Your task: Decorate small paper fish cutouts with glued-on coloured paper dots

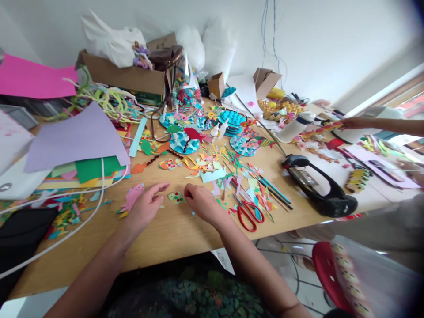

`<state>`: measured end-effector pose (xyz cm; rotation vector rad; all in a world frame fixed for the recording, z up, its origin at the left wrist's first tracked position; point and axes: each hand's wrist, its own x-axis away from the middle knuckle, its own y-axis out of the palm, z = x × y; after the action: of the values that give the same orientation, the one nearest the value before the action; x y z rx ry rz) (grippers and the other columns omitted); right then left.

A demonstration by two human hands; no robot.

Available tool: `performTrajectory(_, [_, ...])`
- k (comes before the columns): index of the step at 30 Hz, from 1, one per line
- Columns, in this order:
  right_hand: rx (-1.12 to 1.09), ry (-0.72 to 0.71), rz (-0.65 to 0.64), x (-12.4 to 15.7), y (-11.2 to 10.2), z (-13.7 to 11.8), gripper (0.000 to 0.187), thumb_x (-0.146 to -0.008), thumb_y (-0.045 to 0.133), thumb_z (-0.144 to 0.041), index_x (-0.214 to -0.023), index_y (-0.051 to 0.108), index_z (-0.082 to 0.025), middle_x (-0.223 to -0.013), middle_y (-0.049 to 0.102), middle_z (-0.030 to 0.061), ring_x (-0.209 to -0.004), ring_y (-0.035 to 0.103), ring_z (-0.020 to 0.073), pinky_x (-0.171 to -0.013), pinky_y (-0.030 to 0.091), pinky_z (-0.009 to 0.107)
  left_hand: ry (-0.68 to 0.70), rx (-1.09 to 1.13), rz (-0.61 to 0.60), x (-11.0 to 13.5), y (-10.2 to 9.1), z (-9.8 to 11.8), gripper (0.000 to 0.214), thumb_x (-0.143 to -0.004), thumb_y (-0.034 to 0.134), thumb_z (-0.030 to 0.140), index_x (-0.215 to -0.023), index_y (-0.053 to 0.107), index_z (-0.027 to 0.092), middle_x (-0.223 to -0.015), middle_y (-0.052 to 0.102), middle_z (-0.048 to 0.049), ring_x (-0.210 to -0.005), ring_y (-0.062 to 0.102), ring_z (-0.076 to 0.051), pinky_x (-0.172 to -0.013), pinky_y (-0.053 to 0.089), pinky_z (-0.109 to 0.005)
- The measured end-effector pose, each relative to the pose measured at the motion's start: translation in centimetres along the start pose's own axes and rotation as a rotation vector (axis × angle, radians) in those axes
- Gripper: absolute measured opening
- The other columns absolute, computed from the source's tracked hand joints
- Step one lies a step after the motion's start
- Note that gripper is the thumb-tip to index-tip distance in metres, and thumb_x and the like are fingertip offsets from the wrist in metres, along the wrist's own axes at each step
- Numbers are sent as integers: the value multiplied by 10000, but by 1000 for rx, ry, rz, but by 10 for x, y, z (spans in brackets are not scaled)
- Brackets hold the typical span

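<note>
A small pale-green paper fish with coloured dots (176, 197) lies flat on the wooden table between my hands. My left hand (150, 201) is on its left side, fingers stretched out and holding nothing. On the other side, my right hand (201, 201) has its fingers curled together close to the fish; whether something small is pinched there is hidden. A pink paper fish (134, 194) lies partly behind my left hand. Red-handled scissors (250, 215) rest to the right of my right hand, among paper scraps. Beyond are a dotted fish (170, 164) and an orange fish (139, 168).
White glue bottles (222, 128) stand amid blue patterned discs (183, 142). Coloured paper sheets (79, 141), a white cable (102, 176) and a black phone (26, 234) occupy the left. A black headset-like device (319, 185) lies right. Another person's hand (351, 123) reaches in there.
</note>
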<state>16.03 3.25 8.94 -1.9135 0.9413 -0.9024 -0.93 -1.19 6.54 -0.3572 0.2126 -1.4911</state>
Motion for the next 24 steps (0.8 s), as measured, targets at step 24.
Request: performTrajectory(24, [-600,-125,162,10,-17,5,98,-758,506,-162,-848,543,-160,-754,573,-6,-685,523,91,-619,391,207,-184,597,102,10,3,3,240,-625,681,358,-732,589,163,-684,629,8,-624,618,-129,-622,508,-263])
